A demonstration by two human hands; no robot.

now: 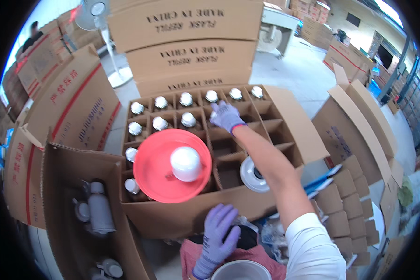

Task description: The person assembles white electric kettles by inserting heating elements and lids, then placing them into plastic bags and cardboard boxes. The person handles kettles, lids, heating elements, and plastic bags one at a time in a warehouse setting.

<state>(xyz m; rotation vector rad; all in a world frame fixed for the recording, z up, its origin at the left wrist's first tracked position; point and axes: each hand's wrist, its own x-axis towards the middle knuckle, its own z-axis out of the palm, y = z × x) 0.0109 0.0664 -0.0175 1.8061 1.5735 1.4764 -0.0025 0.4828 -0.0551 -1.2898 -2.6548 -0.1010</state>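
Several silver-topped bottles (185, 99) are held upright in the cells of a divided brown carton (168, 219), and the right hand (226, 117) is placed at what seems one of them in the second row. Whether that grip is pressed around the top cannot be told, as the fingertips are blurred. The left grip (215, 240) is loosely spread, nothing held, near the carton's front wall. The bottles may be judged light, stiff, slippery and fragile; each is best taken gently by its top and kept upright. Rounded, shiny tops are shown, the bodies mostly hidden by cardboard. A red dish (149, 172) is laid over the left front cells, with a white dome-shaped piece (185, 164) set on it.
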